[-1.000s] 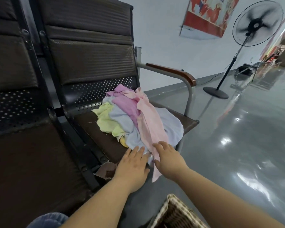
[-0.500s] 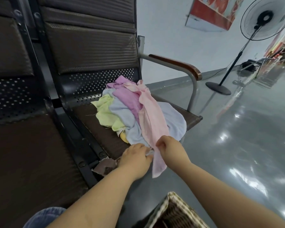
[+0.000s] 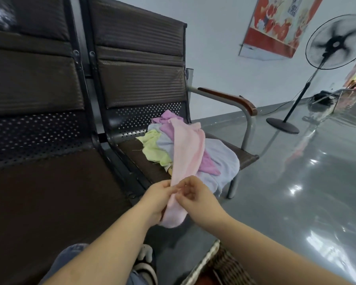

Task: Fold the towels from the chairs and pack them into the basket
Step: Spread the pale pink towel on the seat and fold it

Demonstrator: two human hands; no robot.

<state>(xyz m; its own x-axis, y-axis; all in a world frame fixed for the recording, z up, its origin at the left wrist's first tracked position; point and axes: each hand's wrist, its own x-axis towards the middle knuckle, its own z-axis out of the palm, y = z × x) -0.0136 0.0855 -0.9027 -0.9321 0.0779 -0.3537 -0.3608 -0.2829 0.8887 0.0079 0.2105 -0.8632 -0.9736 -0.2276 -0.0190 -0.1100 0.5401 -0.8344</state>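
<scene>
A heap of towels lies on the right-hand chair seat (image 3: 150,171): a yellow-green one (image 3: 152,149), a pale blue one (image 3: 220,161) and a purple one (image 3: 169,124). A light pink towel (image 3: 188,149) stretches from the top of the heap down towards me. My left hand (image 3: 158,199) and my right hand (image 3: 195,199) both pinch its near end, which hangs below them. The woven basket (image 3: 216,264) stands on the floor at the bottom, under my right forearm, with only its rim and part of its wall showing.
A second dark chair seat (image 3: 49,202) sits to the left. The right chair has a wooden armrest (image 3: 230,98). A standing fan (image 3: 335,43) is at the back right on the glossy grey floor (image 3: 296,192). My knee and shoe show at the bottom.
My hands closed on the pink towel's near end and drew it back off the heap towards me; the towel is now stretched out and lifted clear of the seat edge.
</scene>
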